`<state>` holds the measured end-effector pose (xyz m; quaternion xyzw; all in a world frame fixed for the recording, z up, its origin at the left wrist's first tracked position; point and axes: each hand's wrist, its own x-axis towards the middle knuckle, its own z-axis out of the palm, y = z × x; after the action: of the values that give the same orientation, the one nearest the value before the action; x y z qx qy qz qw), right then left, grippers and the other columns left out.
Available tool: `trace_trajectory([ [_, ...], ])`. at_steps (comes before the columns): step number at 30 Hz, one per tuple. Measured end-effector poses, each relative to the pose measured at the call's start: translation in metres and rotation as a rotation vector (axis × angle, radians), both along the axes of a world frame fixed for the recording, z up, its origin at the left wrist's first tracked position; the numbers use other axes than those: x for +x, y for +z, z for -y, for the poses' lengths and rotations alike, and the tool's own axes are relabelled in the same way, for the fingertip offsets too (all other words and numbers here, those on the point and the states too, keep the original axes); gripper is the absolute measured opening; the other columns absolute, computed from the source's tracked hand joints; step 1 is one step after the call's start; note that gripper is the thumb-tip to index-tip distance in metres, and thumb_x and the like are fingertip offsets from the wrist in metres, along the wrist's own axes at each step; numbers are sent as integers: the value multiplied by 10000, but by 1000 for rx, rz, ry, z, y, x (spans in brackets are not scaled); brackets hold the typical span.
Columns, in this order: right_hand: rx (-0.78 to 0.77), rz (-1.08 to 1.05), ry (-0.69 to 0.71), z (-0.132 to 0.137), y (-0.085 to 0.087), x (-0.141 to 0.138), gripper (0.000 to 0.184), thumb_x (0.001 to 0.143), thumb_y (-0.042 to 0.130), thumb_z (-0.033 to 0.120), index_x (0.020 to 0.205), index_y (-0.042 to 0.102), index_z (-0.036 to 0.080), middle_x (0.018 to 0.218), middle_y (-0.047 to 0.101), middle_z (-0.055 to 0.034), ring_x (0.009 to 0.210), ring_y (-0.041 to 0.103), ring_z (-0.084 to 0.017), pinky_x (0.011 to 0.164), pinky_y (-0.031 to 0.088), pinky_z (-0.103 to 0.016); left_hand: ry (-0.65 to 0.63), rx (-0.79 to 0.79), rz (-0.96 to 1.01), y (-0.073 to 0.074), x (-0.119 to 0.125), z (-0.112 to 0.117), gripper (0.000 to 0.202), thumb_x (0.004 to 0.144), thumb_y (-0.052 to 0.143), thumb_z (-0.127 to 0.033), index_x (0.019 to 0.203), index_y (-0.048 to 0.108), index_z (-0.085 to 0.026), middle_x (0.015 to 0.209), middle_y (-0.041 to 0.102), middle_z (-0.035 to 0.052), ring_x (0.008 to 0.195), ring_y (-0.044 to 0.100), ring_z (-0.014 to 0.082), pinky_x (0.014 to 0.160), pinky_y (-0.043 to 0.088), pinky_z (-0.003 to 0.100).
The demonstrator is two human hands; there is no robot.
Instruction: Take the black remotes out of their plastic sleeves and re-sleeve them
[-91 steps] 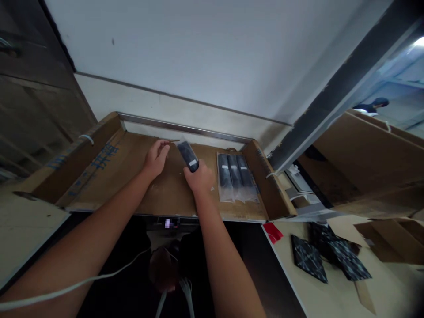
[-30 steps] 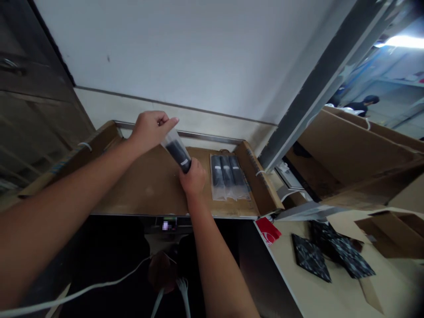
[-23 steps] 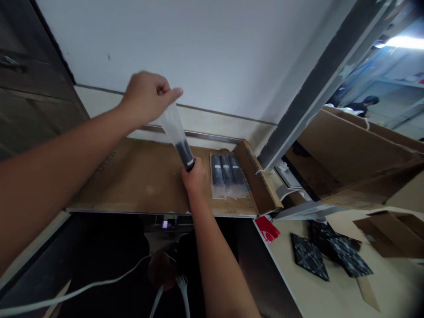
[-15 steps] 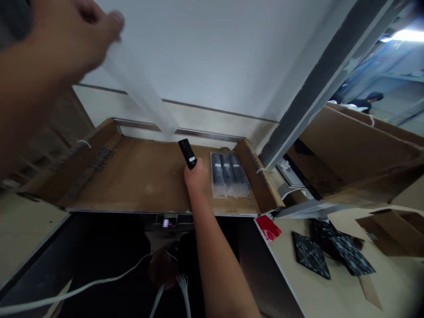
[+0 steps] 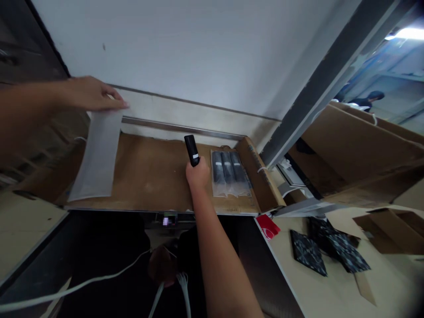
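The left hand [image 5: 97, 95] pinches the top of a translucent sleeve [image 5: 98, 152], which hangs over the left part of the tray [image 5: 145, 190]. The right hand [image 5: 198, 173] grips a black rod [image 5: 191, 148] by its lower end, tilted, just left of three bagged rods [image 5: 229, 174] lying in the tray.

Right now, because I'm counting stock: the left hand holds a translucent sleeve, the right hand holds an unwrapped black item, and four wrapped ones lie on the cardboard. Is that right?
Not quite: the head view shows three wrapped items, not four, on the cardboard. The rest is right: the left hand has a translucent sleeve, the right hand an unwrapped black item.
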<state>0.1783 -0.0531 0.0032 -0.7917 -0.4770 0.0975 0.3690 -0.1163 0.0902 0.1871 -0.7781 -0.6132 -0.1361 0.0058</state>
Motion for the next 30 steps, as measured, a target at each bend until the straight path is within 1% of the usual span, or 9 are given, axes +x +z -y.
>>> trace_trajectory([
  [4, 1, 3, 3, 0, 1, 0, 249, 849, 572, 339, 1050, 615, 199, 937, 687, -101, 860, 654, -253, 710, 465, -319, -34, -74, 11, -61, 3, -8, 700, 835, 555, -661, 1211, 610, -74, 1049, 659, 43, 1055, 606, 215, 1032, 398, 424],
  [8, 25, -5, 4, 0, 0, 1, 257, 833, 593, 338, 1056, 614, 213, 926, 692, -84, 854, 655, -251, 705, 467, -316, 43, 188, 112, -102, 30, 22, 531, 955, 440, -479, 1289, 542, -78, 1301, 577, 155, 1242, 480, 281, 1075, 354, 456],
  [9, 27, -7, 7, 0, 0, 2, 256, 830, 596, 337, 1055, 614, 218, 921, 692, -79, 850, 656, -250, 703, 468, -316, 67, 177, 99, -110, 38, 32, 526, 953, 429, -474, 1294, 543, -90, 1342, 549, 170, 1273, 457, 305, 1072, 359, 471],
  [13, 47, -2, 14, 0, -2, 2, 260, 828, 602, 338, 1060, 617, 222, 914, 697, -73, 849, 659, -248, 711, 471, -317, 29, -76, -30, -151, 57, 65, 688, 938, 342, -588, 1400, 468, -94, 1511, 397, 218, 1392, 348, 382, 1102, 307, 562],
  [17, 60, 5, 21, 1, -2, 2, 285, 828, 609, 347, 1081, 619, 216, 923, 701, -81, 866, 658, -244, 725, 471, -311, 23, -184, -77, -192, 54, 71, 789, 945, 164, -622, 1551, 238, -122, 1632, 193, 167, 1497, 170, 346, 1178, 139, 588],
  [20, 55, -2, 27, 2, 0, 1, 284, 825, 607, 332, 1084, 618, 216, 917, 701, -81, 867, 659, -242, 728, 470, -309, 53, -164, -72, -200, 44, 62, 812, 934, 130, -628, 1554, 233, -114, 1627, 217, 159, 1504, 152, 337, 1182, 139, 583],
  [24, 27, 1, 25, 2, 1, 1, 255, 838, 586, 330, 1061, 620, 211, 904, 696, -81, 855, 656, -240, 716, 466, -306, 123, -113, -46, -185, 35, 53, 784, 940, 152, -585, 1556, 223, -105, 1614, 255, 158, 1501, 154, 347, 1180, 158, 575],
  [28, 16, 11, 35, 1, -1, 2, 257, 855, 569, 374, 1050, 615, 214, 924, 691, -83, 863, 653, -240, 709, 464, -305, 51, 19, -24, -178, 36, 52, 765, 948, 194, -554, 1571, 155, -111, 1629, 220, 145, 1504, 163, 319, 1200, 143, 513],
  [30, 11, 11, 43, 1, -1, 2, 265, 860, 565, 379, 1062, 613, 214, 929, 691, -85, 871, 653, -238, 709, 464, -302, 26, -34, -41, -181, 38, 49, 792, 941, 193, -566, 1562, 172, -74, 1622, 225, 171, 1501, 175, 325, 1197, 154, 511],
])
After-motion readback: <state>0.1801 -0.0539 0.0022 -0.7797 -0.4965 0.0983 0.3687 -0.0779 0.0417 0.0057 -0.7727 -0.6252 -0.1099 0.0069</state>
